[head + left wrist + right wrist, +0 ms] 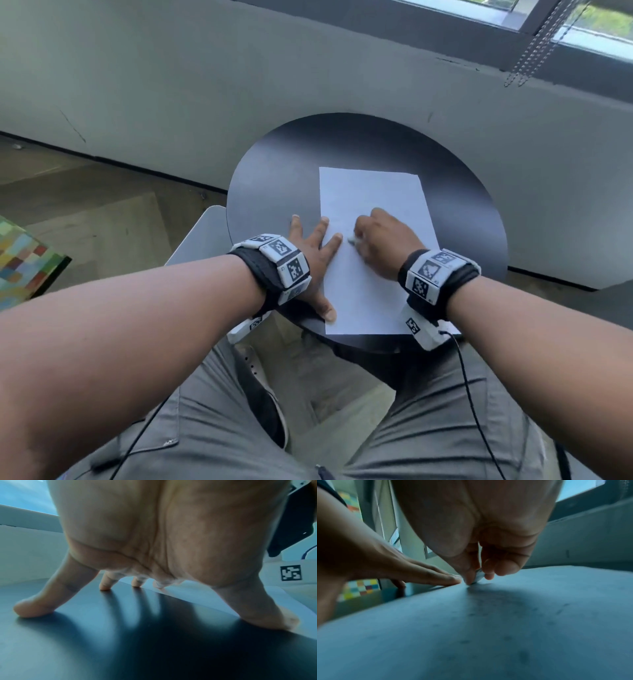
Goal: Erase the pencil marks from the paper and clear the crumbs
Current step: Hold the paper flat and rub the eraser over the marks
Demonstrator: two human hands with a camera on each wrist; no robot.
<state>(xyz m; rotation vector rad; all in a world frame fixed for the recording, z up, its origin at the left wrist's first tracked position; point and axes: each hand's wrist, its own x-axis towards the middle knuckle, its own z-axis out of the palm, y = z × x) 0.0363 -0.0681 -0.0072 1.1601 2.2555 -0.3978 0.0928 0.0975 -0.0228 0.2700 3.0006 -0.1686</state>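
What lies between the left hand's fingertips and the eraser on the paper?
Only bare paper: the head view shows a short white stretch between the left hand and the eraser pinched by the right hand.

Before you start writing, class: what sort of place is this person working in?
Probably a lounge or break corner indoors, not a classroom: a small round black table against a low wall under a window, wood-look flooring, and a colourful patchwork seat.

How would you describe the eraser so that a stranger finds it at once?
Look at the round black table with the white paper on it. On that sheet the right hand pinches a small whitish eraser, the only thing held; the left hand lies flat beside it.
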